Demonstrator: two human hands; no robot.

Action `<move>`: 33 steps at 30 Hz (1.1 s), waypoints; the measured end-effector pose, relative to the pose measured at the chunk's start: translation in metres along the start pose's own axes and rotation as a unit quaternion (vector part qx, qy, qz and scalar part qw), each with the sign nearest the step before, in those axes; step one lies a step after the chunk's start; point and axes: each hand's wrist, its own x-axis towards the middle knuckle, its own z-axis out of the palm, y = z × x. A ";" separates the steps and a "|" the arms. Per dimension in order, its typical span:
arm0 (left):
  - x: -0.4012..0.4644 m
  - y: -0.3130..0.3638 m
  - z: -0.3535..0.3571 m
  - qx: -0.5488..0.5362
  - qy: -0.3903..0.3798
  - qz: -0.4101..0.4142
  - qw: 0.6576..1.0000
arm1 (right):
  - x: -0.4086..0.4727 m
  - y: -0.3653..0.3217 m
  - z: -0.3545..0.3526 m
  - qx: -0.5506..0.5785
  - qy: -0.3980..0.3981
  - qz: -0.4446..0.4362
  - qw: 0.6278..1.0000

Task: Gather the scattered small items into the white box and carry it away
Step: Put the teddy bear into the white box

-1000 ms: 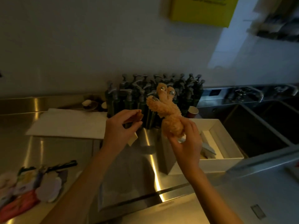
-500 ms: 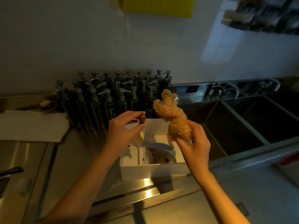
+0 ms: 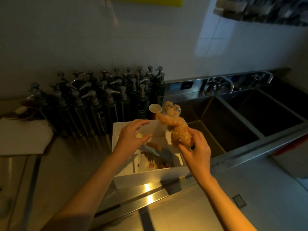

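Orange plush toy (image 3: 178, 129), pinched upright in my right hand (image 3: 196, 152), hangs above the white box (image 3: 146, 178); my left hand's (image 3: 131, 139) fingers (image 3: 141, 122) hover spread, holding nothing.

This looks like a commercial kitchen or café back room. A long stainless-steel bench (image 3: 70, 165) runs along a white tiled wall (image 3: 233, 44). To the right of the fingers (image 3: 186, 150) a steel sink (image 3: 233, 124) is set into it, with at least two deep basins side by side, taps (image 3: 227, 83) behind them and a small control panel (image 3: 181, 85) on the splashback. Behind and to the left of the fingers stands a dense cluster of dark pump bottles (image 3: 103, 100), the kind used for syrups or sauces, lined against the wall. A white sheet (image 3: 23, 137) lies on the bench far left, and a yellow sign (image 3: 143, 0) hangs high on the wall.
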 end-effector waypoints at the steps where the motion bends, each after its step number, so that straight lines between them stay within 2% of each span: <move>1: -0.001 -0.001 -0.004 0.021 0.000 0.005 1.000 | 0.000 0.000 0.002 -0.001 -0.001 0.002 1.000; 8: -0.007 -0.008 -0.028 0.111 0.019 0.045 0.993 | 0.003 -0.007 0.021 -0.001 -0.051 0.012 0.999; 13: -0.027 -0.019 -0.040 0.145 0.027 0.020 0.989 | -0.001 -0.012 0.040 -0.004 -0.166 0.015 0.986; 16: -0.040 -0.024 -0.045 0.189 0.049 0.003 0.981 | -0.004 -0.024 0.047 0.025 -0.198 0.001 0.980; 20: -0.054 -0.027 -0.051 0.235 0.072 -0.032 0.969 | 0.000 -0.045 0.056 0.026 -0.194 -0.019 0.980; 27: -0.073 -0.028 -0.075 0.297 0.139 -0.124 0.936 | 0.013 -0.097 0.078 -0.027 -0.164 -0.135 0.977; 33: -0.100 -0.028 -0.113 0.339 0.164 -0.114 0.919 | 0.008 -0.136 0.117 -0.042 -0.154 -0.200 0.967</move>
